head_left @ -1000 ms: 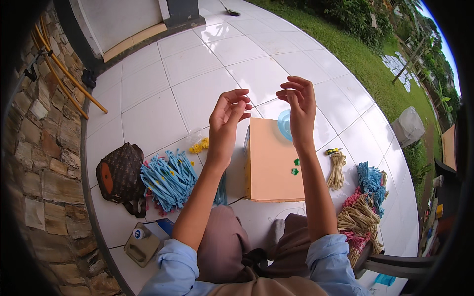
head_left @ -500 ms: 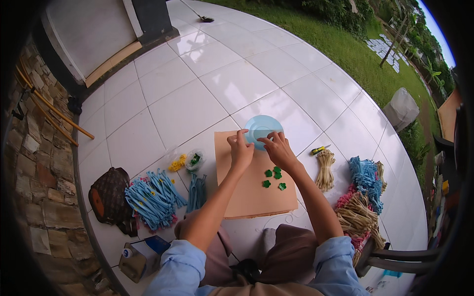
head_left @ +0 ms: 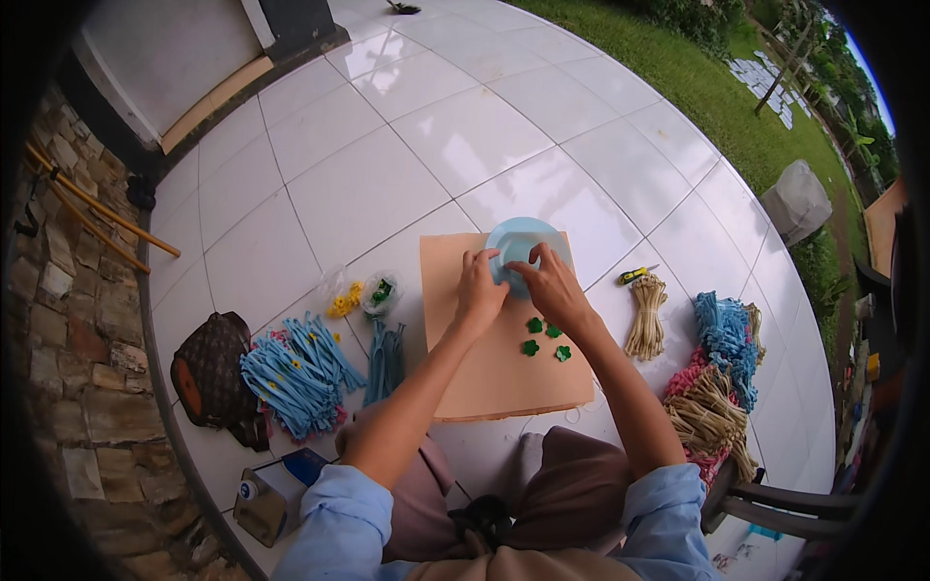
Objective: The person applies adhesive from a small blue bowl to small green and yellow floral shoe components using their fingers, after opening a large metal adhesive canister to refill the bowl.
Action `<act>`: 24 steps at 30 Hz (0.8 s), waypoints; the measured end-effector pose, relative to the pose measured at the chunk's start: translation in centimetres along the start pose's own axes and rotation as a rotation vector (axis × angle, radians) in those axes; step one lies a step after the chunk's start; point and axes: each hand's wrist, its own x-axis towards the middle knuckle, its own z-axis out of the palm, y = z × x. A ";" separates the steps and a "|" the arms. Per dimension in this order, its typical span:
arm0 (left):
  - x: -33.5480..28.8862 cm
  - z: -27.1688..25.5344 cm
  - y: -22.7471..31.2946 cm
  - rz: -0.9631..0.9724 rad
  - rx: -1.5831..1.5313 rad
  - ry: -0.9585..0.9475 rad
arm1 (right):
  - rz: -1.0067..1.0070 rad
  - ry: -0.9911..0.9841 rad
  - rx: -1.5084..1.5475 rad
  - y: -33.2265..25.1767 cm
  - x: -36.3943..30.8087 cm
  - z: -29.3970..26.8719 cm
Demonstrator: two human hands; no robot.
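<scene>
A round light-blue plate (head_left: 523, 229) lies over the far edge of a brown cardboard sheet (head_left: 465, 378). My left hand (head_left: 480, 289) curls at the plate's left rim, index finger and thumb against it. Over the plate's middle, my right hand (head_left: 556, 290) has its fingers bent and drawn together; whatever they hold is too small or hidden to name. Several small green flower shapes (head_left: 532, 347) lie on the cardboard beneath my right wrist.
To the left are light-blue cord bundles (head_left: 300, 373), a brown bag (head_left: 210, 368), a bag of yellow pieces (head_left: 345, 299) and a clear bag with green pieces (head_left: 381, 293). At right lie a beige cord bundle (head_left: 646, 320), a yellow-black screwdriver (head_left: 635, 275) and piled cords (head_left: 712, 412).
The plate sits slightly nearer to me, overlapping more of the cardboard. My right hand has shifted a little, its fingers more bent. The whole view has tilted slightly.
</scene>
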 end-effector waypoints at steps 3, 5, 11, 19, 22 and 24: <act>0.1 -0.3 -0.6 0.031 0.015 0.000 | -0.011 0.006 0.004 -0.3 0.0 0.1; 0.0 -0.2 -0.6 0.042 0.008 0.012 | -0.008 0.009 0.002 -0.3 -0.1 0.2; 0.1 -0.1 -0.6 0.024 0.021 0.008 | 0.088 0.019 0.111 -0.4 -0.4 0.4; 0.5 0.3 -1.4 0.018 -0.021 0.039 | -0.022 0.009 -0.028 -0.2 -0.9 0.7; 0.5 0.1 -1.3 0.022 -0.015 0.040 | -0.035 0.014 0.017 -0.1 -1.1 0.7; 0.4 0.1 -1.1 0.029 -0.015 0.042 | -0.018 0.026 0.045 -0.1 -1.1 0.6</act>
